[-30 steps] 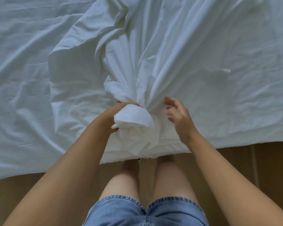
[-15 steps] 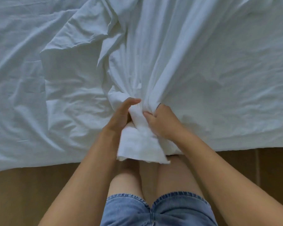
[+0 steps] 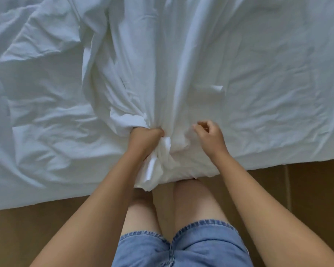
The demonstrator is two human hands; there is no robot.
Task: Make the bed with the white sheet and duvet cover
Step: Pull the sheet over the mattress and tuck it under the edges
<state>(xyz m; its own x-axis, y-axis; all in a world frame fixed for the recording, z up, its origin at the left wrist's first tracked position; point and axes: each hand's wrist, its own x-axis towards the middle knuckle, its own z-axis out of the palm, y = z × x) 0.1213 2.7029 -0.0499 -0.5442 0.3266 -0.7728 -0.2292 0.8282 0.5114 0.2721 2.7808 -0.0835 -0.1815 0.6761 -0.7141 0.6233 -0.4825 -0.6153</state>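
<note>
Left hand [image 3: 145, 139] grip bunches one duvet cover [image 3: 152, 74] (atop one sheet [image 3: 37, 132]) at the bed [image 3: 307, 149] near edge. Right hand [image 3: 210, 135] grip curled just beside; whether it is holding anything, cannot tell.

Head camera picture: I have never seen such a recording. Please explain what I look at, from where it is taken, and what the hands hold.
There is no machine here. The one picture comes from a camera worn on a person's head, looking down at their own bare arms, blue denim shorts and brown floor. Wrinkled white fabric bedding covers the bed. The left hand grips a bunched handful of this white cloth at the bed's near edge, so folds fan out from it. The right hand is beside it with curled fingers; whether they pinch cloth cannot be told.
</note>
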